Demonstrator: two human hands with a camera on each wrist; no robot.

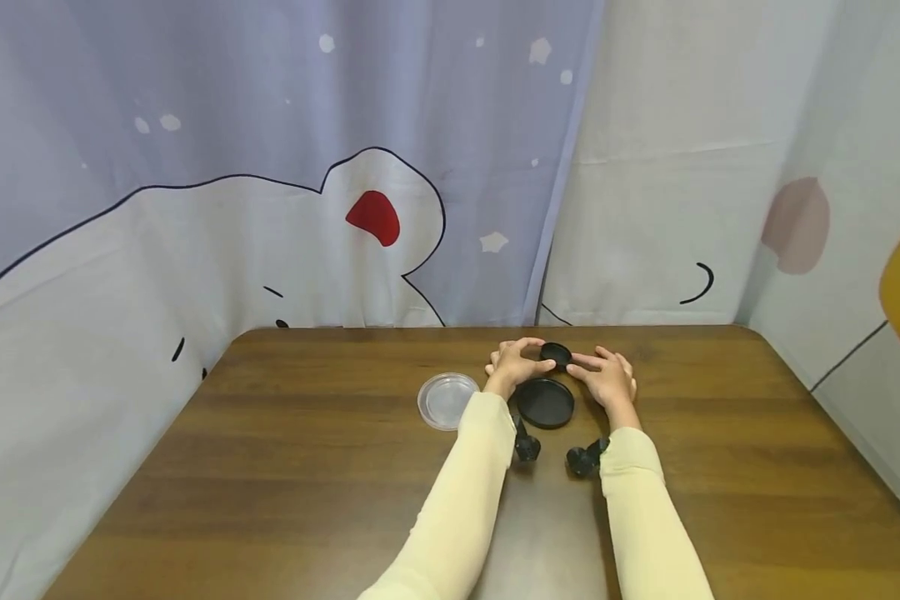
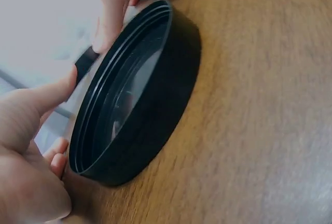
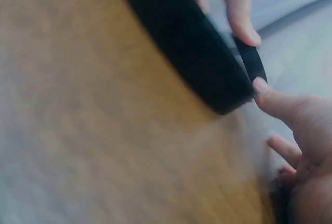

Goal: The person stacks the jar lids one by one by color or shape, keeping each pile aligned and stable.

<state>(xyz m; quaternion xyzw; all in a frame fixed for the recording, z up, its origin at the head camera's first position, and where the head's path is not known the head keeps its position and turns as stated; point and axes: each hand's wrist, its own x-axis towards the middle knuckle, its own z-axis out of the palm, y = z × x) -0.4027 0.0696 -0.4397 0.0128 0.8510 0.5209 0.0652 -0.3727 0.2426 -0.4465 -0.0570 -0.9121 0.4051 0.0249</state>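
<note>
Both hands meet near the table's back edge at a small black round lid (image 1: 557, 355). From its left side, my left hand (image 1: 516, 364) pinches it with thumb and fingers. My right hand (image 1: 606, 380) holds the opposite side, thumb towards me. Just in front lies a larger black round lid (image 1: 546, 404), hollow side up, with a ridged inner rim in the left wrist view. That larger lid hides much of the small one in both wrist views. To the left of my left hand, a clear round lid or shallow dish (image 1: 447, 403) lies flat.
The brown wooden table (image 1: 270, 467) ends at a printed curtain (image 1: 390, 283) close behind the hands. A second light curtain (image 1: 787, 250) hangs along the right side. Black wrist devices (image 1: 527, 447) stick out from under the cream sleeves (image 1: 487, 437).
</note>
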